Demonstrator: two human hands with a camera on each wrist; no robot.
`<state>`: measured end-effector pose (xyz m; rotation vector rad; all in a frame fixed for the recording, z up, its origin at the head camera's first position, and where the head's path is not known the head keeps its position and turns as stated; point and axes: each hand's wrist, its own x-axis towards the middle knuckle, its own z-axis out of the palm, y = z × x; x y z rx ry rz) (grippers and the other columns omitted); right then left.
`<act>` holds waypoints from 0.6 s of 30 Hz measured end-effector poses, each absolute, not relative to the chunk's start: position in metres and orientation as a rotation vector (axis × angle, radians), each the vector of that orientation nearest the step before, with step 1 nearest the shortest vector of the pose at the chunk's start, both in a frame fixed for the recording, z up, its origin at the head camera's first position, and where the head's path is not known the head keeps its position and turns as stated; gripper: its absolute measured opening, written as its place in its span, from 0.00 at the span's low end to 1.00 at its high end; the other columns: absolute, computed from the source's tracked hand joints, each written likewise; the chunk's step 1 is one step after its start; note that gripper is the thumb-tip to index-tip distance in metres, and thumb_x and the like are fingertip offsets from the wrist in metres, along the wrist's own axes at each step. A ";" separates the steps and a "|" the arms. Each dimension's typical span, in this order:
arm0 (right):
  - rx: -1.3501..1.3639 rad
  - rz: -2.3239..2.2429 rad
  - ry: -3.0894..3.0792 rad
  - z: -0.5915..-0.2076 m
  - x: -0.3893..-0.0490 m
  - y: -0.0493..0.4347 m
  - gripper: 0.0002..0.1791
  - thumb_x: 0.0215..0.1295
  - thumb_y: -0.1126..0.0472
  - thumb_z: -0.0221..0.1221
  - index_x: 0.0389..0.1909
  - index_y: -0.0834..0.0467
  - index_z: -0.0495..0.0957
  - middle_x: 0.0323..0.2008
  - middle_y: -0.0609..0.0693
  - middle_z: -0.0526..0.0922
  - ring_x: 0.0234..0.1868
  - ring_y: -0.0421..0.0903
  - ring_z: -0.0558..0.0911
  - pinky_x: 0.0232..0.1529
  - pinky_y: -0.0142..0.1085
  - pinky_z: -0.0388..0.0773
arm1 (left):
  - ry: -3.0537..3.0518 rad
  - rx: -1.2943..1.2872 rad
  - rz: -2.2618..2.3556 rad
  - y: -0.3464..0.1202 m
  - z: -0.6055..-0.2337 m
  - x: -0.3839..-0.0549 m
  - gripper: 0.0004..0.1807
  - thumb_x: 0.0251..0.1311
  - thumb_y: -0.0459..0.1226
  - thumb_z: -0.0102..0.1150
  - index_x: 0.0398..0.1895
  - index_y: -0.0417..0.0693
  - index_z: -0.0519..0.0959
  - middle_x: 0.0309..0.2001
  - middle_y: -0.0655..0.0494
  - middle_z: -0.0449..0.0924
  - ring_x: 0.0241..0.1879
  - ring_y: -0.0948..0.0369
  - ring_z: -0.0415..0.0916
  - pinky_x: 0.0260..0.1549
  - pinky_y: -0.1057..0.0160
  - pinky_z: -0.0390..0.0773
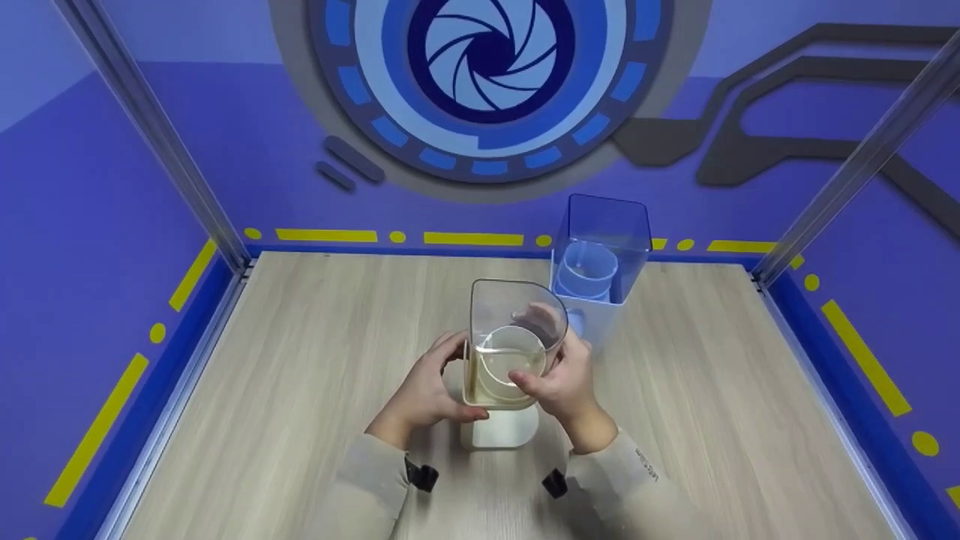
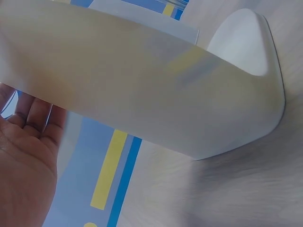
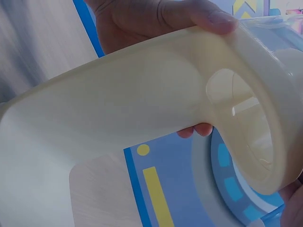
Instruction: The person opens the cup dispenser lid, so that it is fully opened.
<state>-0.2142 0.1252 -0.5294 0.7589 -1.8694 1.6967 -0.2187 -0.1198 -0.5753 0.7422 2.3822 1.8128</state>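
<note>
Both hands hold a tall cream container [image 1: 480,394] with a clear smoky upper part [image 1: 517,300] and a round ring inside. At its left side, the left hand [image 1: 427,386] has its fingers behind and its thumb along the lower front edge. The right hand [image 1: 570,382] grips the right side, thumb over the front and fingers seen behind the clear wall. Below, a flat rounded foot [image 1: 506,431] juts forward. The right wrist view shows the container's oval opening [image 3: 241,118] and the left hand's thumb [image 3: 220,21]. The left palm [image 2: 23,165] appears in the left wrist view.
Behind and to the right stands a similar container [image 1: 600,319] in pale blue-white with a blue clear top. A wood-grain table [image 1: 330,315] lies beneath, bounded by blue printed walls [image 1: 405,217] and metal corner posts [image 1: 172,150].
</note>
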 end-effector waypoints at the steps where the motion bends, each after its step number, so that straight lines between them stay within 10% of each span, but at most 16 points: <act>1: 0.762 1.693 -1.865 -0.530 -0.214 0.125 0.59 0.56 0.28 0.81 0.68 0.73 0.77 0.54 0.70 0.92 0.56 0.40 0.93 0.62 0.29 0.90 | 2.382 0.749 1.814 -0.120 -0.575 -0.219 0.64 0.33 0.43 0.98 0.82 0.57 0.75 0.71 0.62 0.80 0.69 0.59 0.80 0.80 0.43 0.76; 18: 0.787 1.713 -1.840 -0.529 -0.216 0.126 0.57 0.57 0.29 0.82 0.69 0.71 0.78 0.53 0.70 0.92 0.56 0.42 0.93 0.62 0.30 0.90 | 2.392 0.733 1.786 -0.122 -0.576 -0.219 0.66 0.33 0.45 0.98 0.84 0.52 0.74 0.72 0.60 0.79 0.71 0.57 0.80 0.82 0.42 0.75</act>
